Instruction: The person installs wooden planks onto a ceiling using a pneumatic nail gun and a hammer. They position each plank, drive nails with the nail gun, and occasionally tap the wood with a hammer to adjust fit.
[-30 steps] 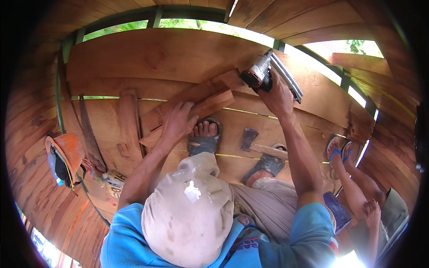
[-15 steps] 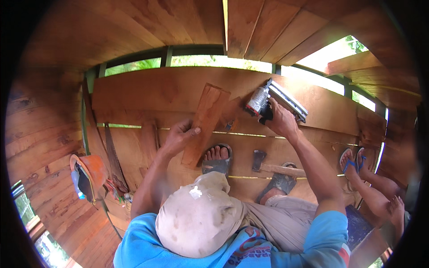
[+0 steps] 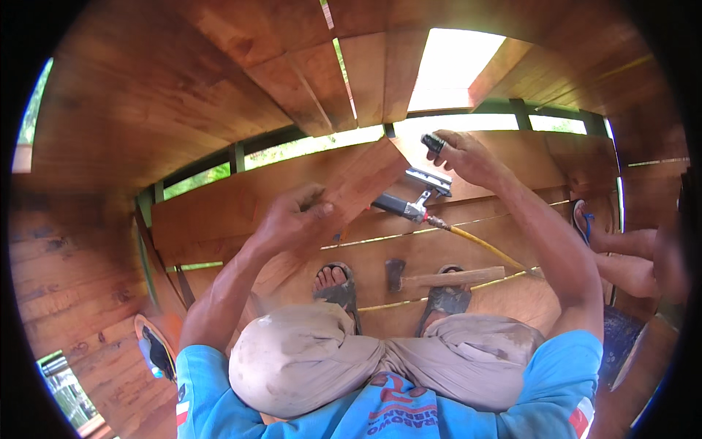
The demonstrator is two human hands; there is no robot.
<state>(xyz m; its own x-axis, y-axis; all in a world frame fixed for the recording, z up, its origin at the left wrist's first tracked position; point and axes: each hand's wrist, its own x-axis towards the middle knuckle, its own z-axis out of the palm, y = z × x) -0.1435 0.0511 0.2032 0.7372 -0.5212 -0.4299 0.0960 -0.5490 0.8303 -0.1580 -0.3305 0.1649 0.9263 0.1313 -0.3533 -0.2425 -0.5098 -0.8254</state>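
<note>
My left hand (image 3: 296, 216) is closed on the edge of a flat wooden board (image 3: 365, 175), which slants up and away to the right. My right hand (image 3: 472, 157) is raised past the board's far end, with a small black object (image 3: 433, 143) between its fingers; its kind is not clear. Below that hand, a nail gun (image 3: 398, 205) rests on the planks, its black handle and silver magazine showing and the rest hidden behind the board. A yellow air hose (image 3: 482, 245) runs from it toward the right.
A hatchet (image 3: 453, 277) with a wooden handle lies between my sandalled feet. At the lower left hangs an orange hard hat (image 3: 157, 344), blurred. Another person's bare legs (image 3: 625, 256) are at the right, near a dark blue container (image 3: 620, 344). A plank wall (image 3: 219, 208) stands ahead.
My right hand has let go of the nail gun, which now rests lower, and has taken a small black object. The board in my left hand has tilted further right. The view has shifted.
</note>
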